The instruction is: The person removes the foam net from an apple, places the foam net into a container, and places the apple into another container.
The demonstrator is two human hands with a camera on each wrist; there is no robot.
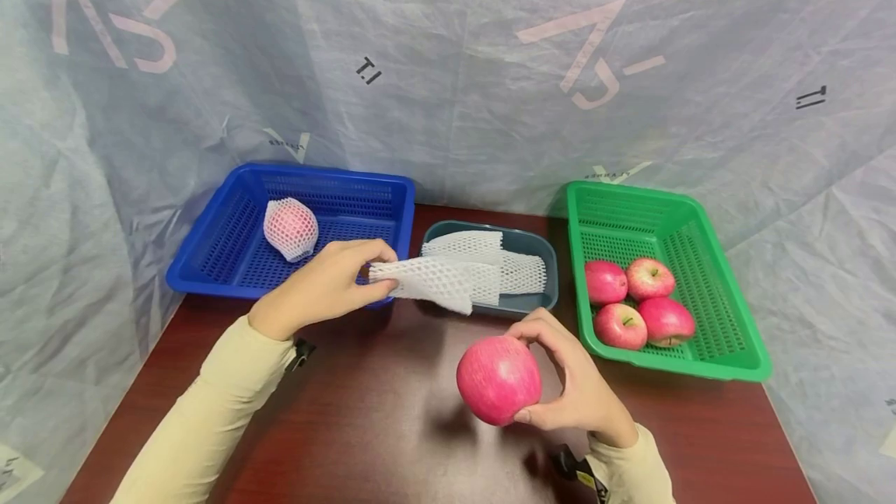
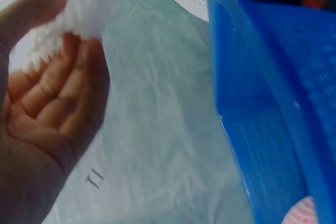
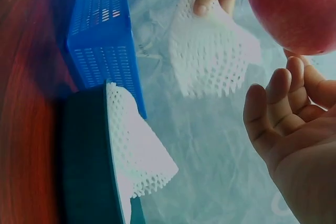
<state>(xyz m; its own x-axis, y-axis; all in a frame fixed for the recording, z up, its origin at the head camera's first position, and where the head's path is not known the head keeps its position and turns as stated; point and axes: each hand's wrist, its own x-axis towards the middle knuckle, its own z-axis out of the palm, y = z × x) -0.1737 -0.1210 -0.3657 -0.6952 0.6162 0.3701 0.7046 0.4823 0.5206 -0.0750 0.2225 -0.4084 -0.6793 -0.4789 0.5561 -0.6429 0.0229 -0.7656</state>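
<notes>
My left hand (image 1: pixel 329 286) pinches one end of a white foam fruit net (image 1: pixel 437 280), which hangs flattened above the table. In the right wrist view the same foam net (image 3: pixel 210 51) dangles from the left fingers. My right hand (image 1: pixel 567 379) grips a red apple (image 1: pixel 498 379) between thumb and fingers, raised over the front of the table. The apple and the net are apart. More foam nets (image 1: pixel 523 272) lie in a dark grey-green tray (image 1: pixel 553 286) behind the hands.
At the left stands a blue basket (image 1: pixel 189 274) with one net-wrapped apple (image 1: pixel 291 229) inside. A green basket (image 1: pixel 728 368) at the right holds several bare apples (image 1: pixel 651 278). Grey printed cloth (image 1: pixel 455 84) hangs behind the reddish-brown table (image 1: pixel 350 426).
</notes>
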